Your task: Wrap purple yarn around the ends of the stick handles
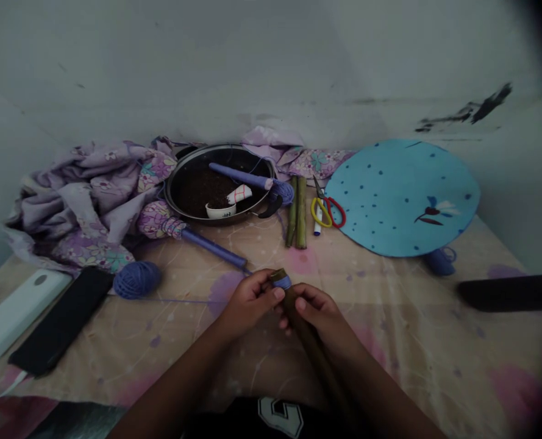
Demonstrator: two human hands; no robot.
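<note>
My left hand [247, 300] pinches the upper end of a brown wooden stick [314, 347], where a short band of blue yarn [282, 281] is wound. My right hand [319, 311] grips the same stick just below the band, and the stick's lower end reaches towards my lap. A thin blue strand [183, 300] runs along the sheet from a ball of blue yarn [137, 279] towards my left hand. Its link to the band is hidden by my fingers. Nearby, a yarn-wrapped stick [213, 247] lies on the sheet.
A dark metal pan [192, 195] holds dark granules, a white cup and a wrapped stick. Green stalks [297, 213], red-and-yellow scissors [328, 210], a marker [317, 224] and a blue disc [403, 198] lie behind. A phone [60, 320] and a white slab [17, 314] sit left.
</note>
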